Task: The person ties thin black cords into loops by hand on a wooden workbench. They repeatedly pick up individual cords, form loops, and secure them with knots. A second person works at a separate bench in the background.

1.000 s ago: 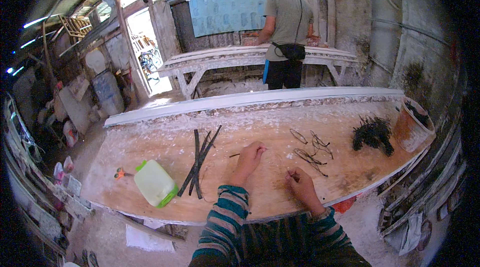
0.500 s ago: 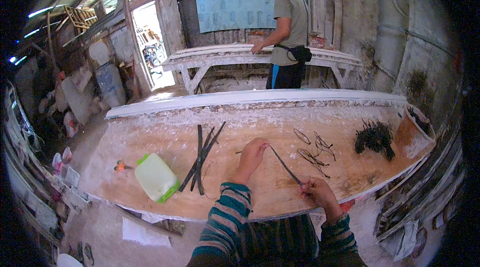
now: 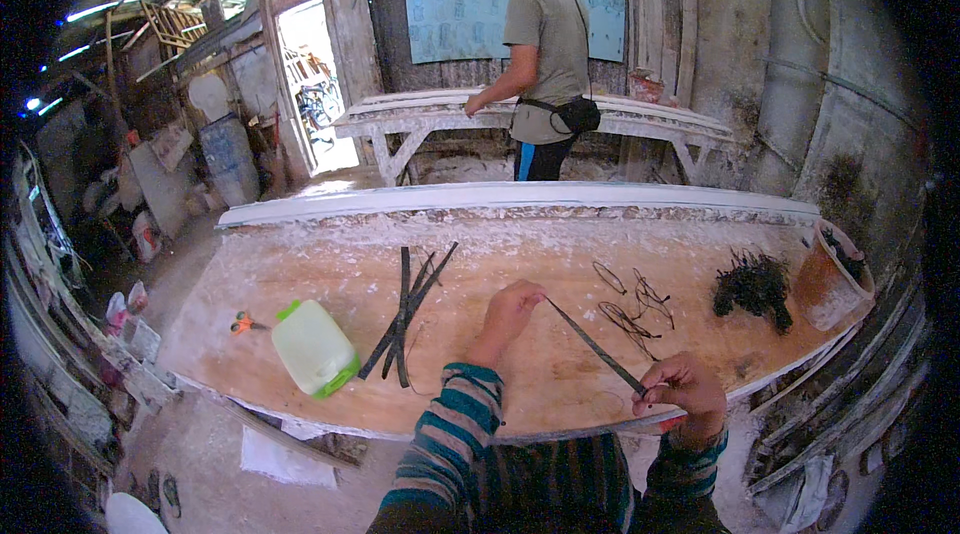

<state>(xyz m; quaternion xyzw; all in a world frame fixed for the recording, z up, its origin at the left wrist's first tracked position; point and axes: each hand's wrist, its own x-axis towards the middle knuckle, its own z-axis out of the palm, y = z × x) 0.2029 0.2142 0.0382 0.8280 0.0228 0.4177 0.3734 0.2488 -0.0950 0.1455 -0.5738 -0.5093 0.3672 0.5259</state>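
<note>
A narrow black strip (image 3: 597,347) runs taut and slanting between my two hands above the wooden tabletop. My left hand (image 3: 512,316) pinches its upper end, the fingers closed. At the lower, nearer end, my right hand (image 3: 688,392) grips the strip between thumb and fingers, by the table's front edge. Left of my left hand lie several longer black strips (image 3: 403,314), crossed over one another. Thin black loops (image 3: 630,319) lie flat beyond the held strip. Farther right is a tangled heap of black strands (image 3: 750,291).
A translucent container with green ends (image 3: 314,346) lies on the table (image 3: 300,269) at left, beside orange-handled scissors (image 3: 243,324). A brown bucket (image 3: 832,284) stands at the right end. White boarding (image 3: 520,199) lines the far edge. Beyond it, a person (image 3: 548,44) stands at another bench (image 3: 430,119).
My right hand has moved right and slightly nearer, so a longer stretch of strip shows between my hands. My left hand stays nearly in place. The other person has shifted left.
</note>
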